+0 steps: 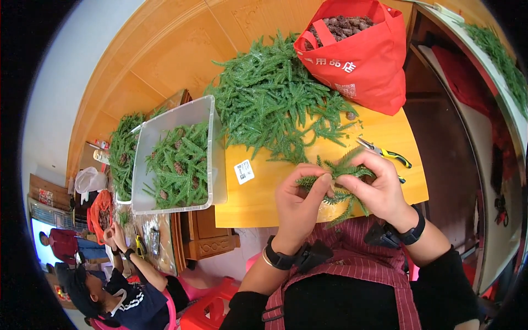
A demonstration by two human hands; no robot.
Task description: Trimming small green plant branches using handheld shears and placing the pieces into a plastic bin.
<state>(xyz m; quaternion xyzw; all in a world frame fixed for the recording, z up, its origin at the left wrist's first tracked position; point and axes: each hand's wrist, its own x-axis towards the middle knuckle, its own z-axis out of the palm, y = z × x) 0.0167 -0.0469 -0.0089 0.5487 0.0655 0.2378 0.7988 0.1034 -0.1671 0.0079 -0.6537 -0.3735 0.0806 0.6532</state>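
Note:
Near the front edge of the yellow tabletop (253, 206), a green artificial pine sprig (345, 199) is pinched in both hands. My left hand (300, 201) grips its left side between thumb and forefinger. On the other side, the thumb and fingers of my right hand (379, 184) close on the needles close to the sprig's middle. The fingers hide the stem, and whether a pine cone is among the needles I cannot tell. Pliers (388, 154) with yellow and black handles lie just beyond my right hand. A large heap of loose pine sprigs (275, 93) spreads behind my hands.
A red bag (357, 71) of pine cones (344, 28) stands at the back right. Left of the heap, a clear plastic bin (137, 176) holds sprigs with cones. A white label (243, 171) lies on the tabletop. Another person (132, 300) sits working at the far left.

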